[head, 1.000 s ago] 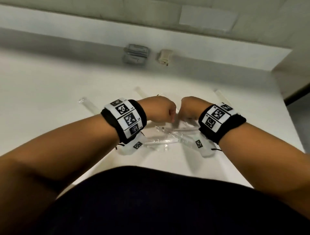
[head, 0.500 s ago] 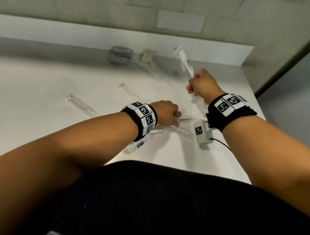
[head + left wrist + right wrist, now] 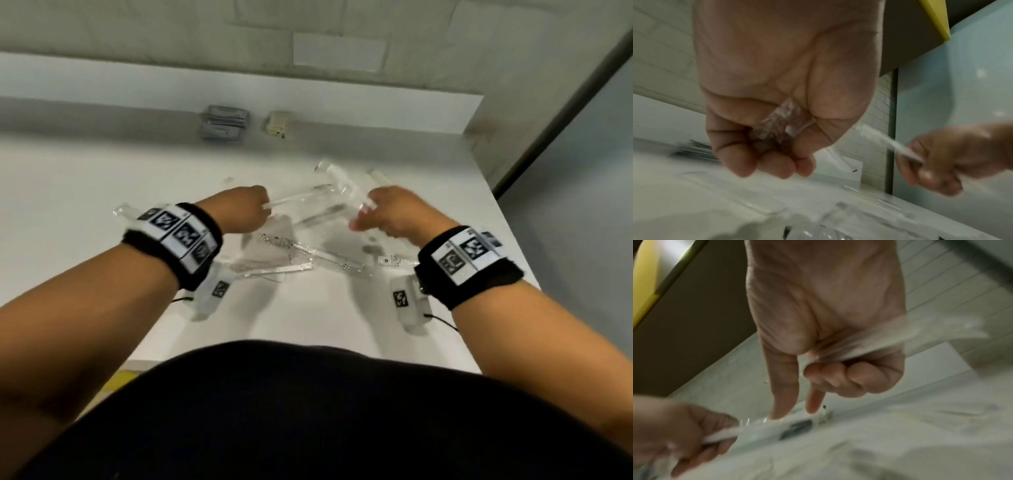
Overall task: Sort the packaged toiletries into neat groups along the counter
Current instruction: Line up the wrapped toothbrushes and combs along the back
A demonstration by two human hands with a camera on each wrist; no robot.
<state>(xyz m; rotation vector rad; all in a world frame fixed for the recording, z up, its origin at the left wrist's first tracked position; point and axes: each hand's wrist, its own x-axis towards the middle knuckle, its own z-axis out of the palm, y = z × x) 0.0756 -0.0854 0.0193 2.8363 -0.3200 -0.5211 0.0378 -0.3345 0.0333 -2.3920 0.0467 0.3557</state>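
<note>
My left hand (image 3: 263,209) grips one end of a long clear packet (image 3: 298,198) with a white stick inside; in the left wrist view its curled fingers (image 3: 764,164) close round the crinkled wrapper (image 3: 783,123). My right hand (image 3: 363,212) holds a second clear packet (image 3: 342,180) that points up and back; its lower fingers (image 3: 849,378) curl round that wrapper (image 3: 910,335), while the thumb and index finger reach down to the left hand's packet (image 3: 777,425). Both hands hover above several loose clear packets (image 3: 291,262) on the white counter (image 3: 85,178).
A grey stack of flat packets (image 3: 224,121) and a small beige box (image 3: 277,125) stand against the back ledge. One more clear packet (image 3: 123,209) lies left of my left wrist. The counter ends at a wall corner on the right (image 3: 513,171).
My right hand has come down from the back towards the left hand with its packet. My left hand has risen off the pile with a packet in its grip.
</note>
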